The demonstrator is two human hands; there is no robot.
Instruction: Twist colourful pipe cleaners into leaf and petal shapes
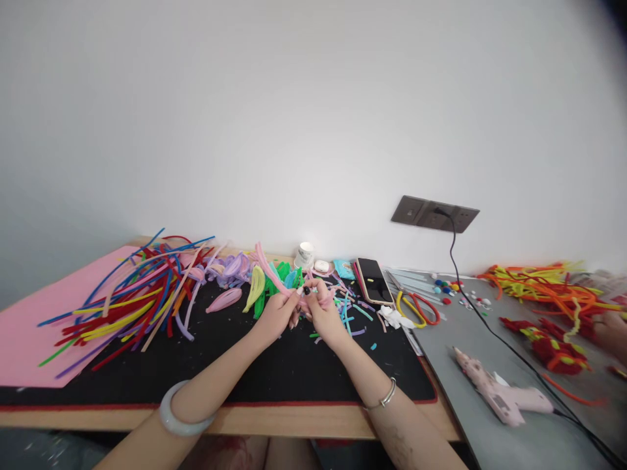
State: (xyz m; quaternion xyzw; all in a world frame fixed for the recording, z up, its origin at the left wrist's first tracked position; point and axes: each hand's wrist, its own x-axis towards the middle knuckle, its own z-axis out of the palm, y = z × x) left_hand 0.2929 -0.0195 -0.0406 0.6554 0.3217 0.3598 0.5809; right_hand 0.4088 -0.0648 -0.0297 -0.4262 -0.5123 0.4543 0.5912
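The left hand (274, 320) and right hand (324, 318) are close together over the black mat with red edging (235, 372) on the pale wooden desk (284, 421), fingers bent and pinched on the pink fuzzy craft stems (269, 267). One length of the stems slants up and away past the left fingers; more pink shows at the right fingertips.

If either pinch loosened, the stems might spring apart or kink, since such soft, wire-like strips probably keep any bend. The scattered green, blue and lilac stem offcuts (349, 320) just beside the right hand could cling to the fuzz. A wide swing of the far end might brush the yellow looped petal shape (253, 288) or, less likely, knock the small white cup (304, 253) behind.

The fingers cover the spot where the stems meet, so I cannot tell whether they are twisted, folded or only held. The left fingertips partly overlap the right ones. Both forearms run off the lower edge. At the far right, a co-worker's hand (611, 331) is cut off and blurred, near the red-and-orange fuzzy bundle (556, 351).
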